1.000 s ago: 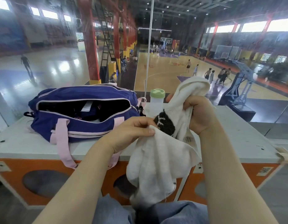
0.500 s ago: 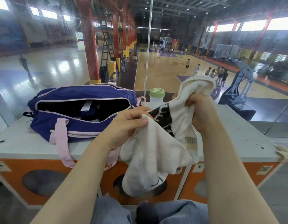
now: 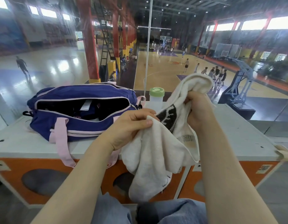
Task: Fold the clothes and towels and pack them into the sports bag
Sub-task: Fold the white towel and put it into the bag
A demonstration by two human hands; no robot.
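Note:
A white towel [image 3: 154,160] with a black print hangs crumpled between my hands above the near edge of the white counter [image 3: 237,136]. My left hand [image 3: 132,125] pinches one edge of the towel between thumb and fingers. My right hand [image 3: 198,109] grips a bunched part higher up, and cloth spills over its top. The blue sports bag [image 3: 62,125] with pink straps lies on the counter to the left, its zip open and dark items inside.
A clear bottle with a green lid [image 3: 156,98] stands behind the towel, right of the bag. A glass pane rises behind the counter, with a sports hall below. The counter's front is orange [image 3: 91,175]. My knees in jeans [image 3: 172,212] are at the bottom.
My hands have drawn slightly apart and lifted the towel; the black print has unfolded into view and the hanging end has risen. The bag and bottle have not moved.

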